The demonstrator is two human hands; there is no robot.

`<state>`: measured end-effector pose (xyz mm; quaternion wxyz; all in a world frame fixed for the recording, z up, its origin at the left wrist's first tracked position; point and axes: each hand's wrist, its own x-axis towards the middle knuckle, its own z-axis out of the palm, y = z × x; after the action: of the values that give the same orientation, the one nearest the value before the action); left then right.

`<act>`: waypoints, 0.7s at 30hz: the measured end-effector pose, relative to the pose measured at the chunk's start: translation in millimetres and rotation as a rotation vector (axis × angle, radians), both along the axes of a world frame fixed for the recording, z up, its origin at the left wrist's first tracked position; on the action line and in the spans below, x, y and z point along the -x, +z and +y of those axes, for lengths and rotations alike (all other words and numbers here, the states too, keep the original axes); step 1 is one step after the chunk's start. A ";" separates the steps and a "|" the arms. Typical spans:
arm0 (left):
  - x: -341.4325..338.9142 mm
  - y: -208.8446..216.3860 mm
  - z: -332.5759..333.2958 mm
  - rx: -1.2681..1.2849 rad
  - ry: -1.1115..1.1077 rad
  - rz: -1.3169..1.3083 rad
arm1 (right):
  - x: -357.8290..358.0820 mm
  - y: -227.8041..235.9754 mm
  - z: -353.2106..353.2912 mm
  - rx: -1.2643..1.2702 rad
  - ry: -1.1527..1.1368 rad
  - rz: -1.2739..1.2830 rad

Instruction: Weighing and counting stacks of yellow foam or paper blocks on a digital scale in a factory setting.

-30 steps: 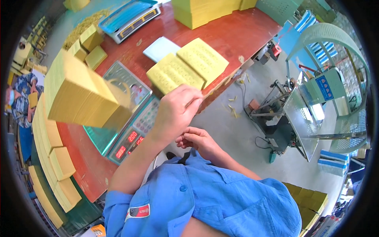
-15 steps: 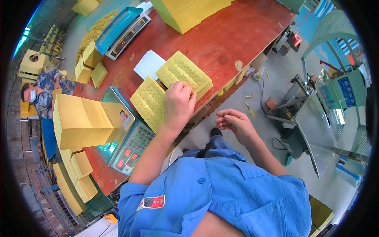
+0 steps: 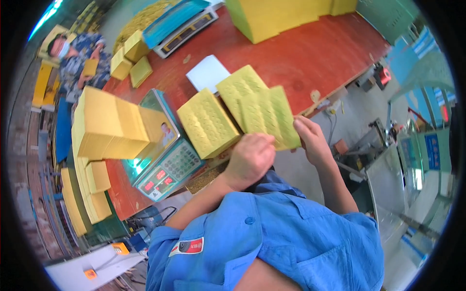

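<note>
Between my hands is a yellow paper sheet [image 3: 272, 116] with rows of wavy cuts, perhaps a thin bundle. My left hand [image 3: 251, 160] pinches its near left corner, fingers curled. My right hand [image 3: 312, 141] has its near right edge between thumb and fingers. The paper lies partly over a stack of the same yellow paper [image 3: 239, 82] at the table's edge and sticks out past it. Beside that, to the left, stands another cut yellow paper stack [image 3: 206, 123]. A white sheet or pad [image 3: 208, 72] lies behind both.
On the red table [image 3: 310, 53], a digital scale [image 3: 170, 169] at left carries a tall yellow paper stack [image 3: 114, 121]. A second scale [image 3: 182, 29] and a large yellow stack [image 3: 286, 17] stand farther back. A masked person [image 3: 87, 63] is at far left. Metal equipment [image 3: 388, 184] stands at right.
My left hand has moved from the top of the right stack to its near edge. My right hand, empty before, now grips the paper, which has shifted right off the stack. The view has turned slightly.
</note>
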<state>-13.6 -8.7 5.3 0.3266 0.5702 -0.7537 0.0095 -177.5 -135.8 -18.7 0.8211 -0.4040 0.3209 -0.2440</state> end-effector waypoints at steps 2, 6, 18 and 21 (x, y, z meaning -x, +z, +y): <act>-4.0 8.7 17.7 0.015 0.141 0.048 | -8.6 10.5 3.7 0.391 0.137 0.293; -23.3 20.3 49.2 0.094 0.492 0.590 | -15.6 50.9 37.8 0.652 -0.022 0.263; -175.2 176.0 217.1 0.206 0.633 1.106 | -228.2 185.0 127.2 1.142 0.295 -0.226; -255.2 215.5 236.0 0.224 0.692 0.965 | -301.5 231.4 147.1 1.173 0.362 -0.169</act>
<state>241.6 227.3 220.9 0.6678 0.6843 -0.2856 -0.0654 124.1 11.3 212.6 0.5132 -0.8155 -0.0065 -0.2676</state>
